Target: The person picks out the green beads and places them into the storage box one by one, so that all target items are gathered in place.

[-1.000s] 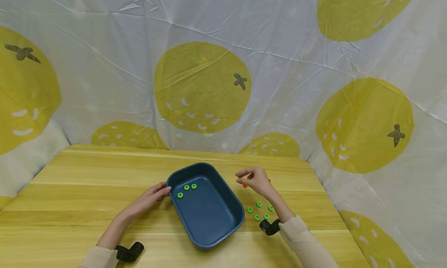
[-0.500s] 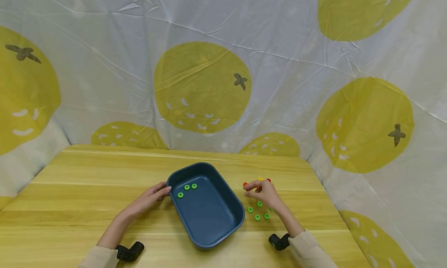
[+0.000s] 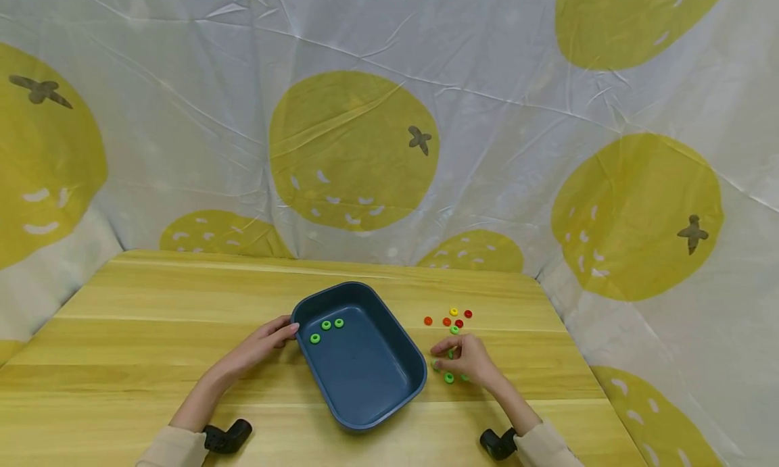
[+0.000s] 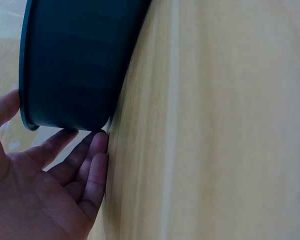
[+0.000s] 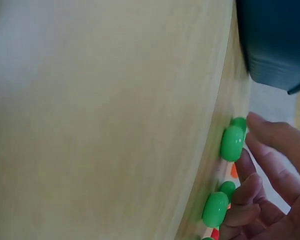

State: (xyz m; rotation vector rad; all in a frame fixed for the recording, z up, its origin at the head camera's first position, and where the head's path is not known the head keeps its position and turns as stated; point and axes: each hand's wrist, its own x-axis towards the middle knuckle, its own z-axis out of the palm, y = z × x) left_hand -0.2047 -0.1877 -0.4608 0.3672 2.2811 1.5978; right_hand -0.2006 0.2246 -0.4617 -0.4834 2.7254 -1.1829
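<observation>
A dark blue plastic tub (image 3: 365, 376) stands on the table with three green rings (image 3: 326, 325) inside near its far left end. At the tub's left corner, my left hand (image 3: 270, 338) holds it, thumb at the rim and the other fingers against the outer wall (image 4: 70, 65). To the tub's right, my right hand (image 3: 471, 362) is low over several small green rings (image 3: 449, 378). Its thumb and index finger are apart, with the thumb tip right by a green ring (image 5: 238, 122). The hand partly covers some of these rings.
Behind the right hand lie two orange rings (image 3: 429, 321), two red rings (image 3: 468, 313) and a yellow ring (image 3: 454, 312). The wooden table (image 3: 182, 305) backs onto a hanging cloth (image 3: 499, 163) printed with yellow fruit.
My right hand has drawn back toward me and lowered from beside the orange rings to the green ones, uncovering the red, orange and yellow rings. The left hand and tub have stayed put.
</observation>
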